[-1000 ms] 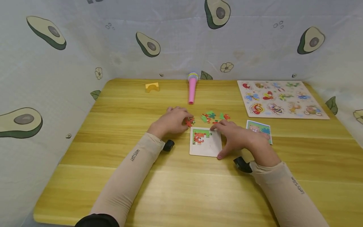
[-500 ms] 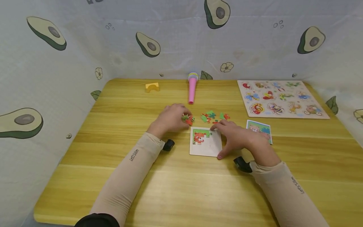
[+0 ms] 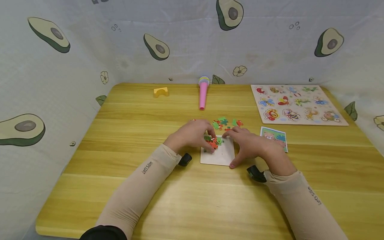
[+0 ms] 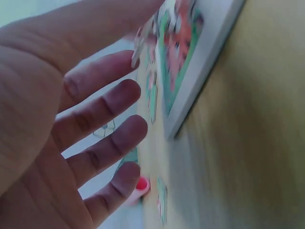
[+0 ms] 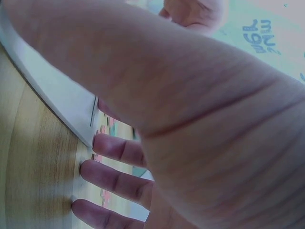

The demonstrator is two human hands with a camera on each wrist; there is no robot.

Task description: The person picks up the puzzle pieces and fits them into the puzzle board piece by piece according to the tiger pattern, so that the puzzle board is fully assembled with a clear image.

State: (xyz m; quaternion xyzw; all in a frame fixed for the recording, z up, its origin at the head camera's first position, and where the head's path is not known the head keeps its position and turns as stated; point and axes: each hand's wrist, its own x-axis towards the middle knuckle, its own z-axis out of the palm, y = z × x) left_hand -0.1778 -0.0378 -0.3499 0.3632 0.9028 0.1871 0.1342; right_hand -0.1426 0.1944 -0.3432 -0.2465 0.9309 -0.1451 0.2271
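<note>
A white puzzle tray (image 3: pixel 218 158) lies flat on the table, with a partly assembled tiger picture in its upper left. Over that picture, my left hand (image 3: pixel 194 134) pinches a small puzzle piece (image 4: pixel 137 46) between thumb and index finger; the other fingers are spread. The pinched piece is seen edge-on in the left wrist view, so its print is hidden. My right hand (image 3: pixel 251 145) holds the tray along its right side, thumb at the near corner and index finger at the far edge. Several loose puzzle pieces (image 3: pixel 222 122) lie just beyond the tray.
A picture card (image 3: pixel 277 137) lies right of my right hand. Behind it is a wooden insect puzzle board (image 3: pixel 295 104). A pink toy microphone (image 3: pixel 203 95) and a yellow arch block (image 3: pixel 161 92) stand toward the table's back edge.
My left hand has moved right and nearer, from the loose pieces at the tray's left to over the tiger picture, carrying a piece. My right hand and the tray stayed put.
</note>
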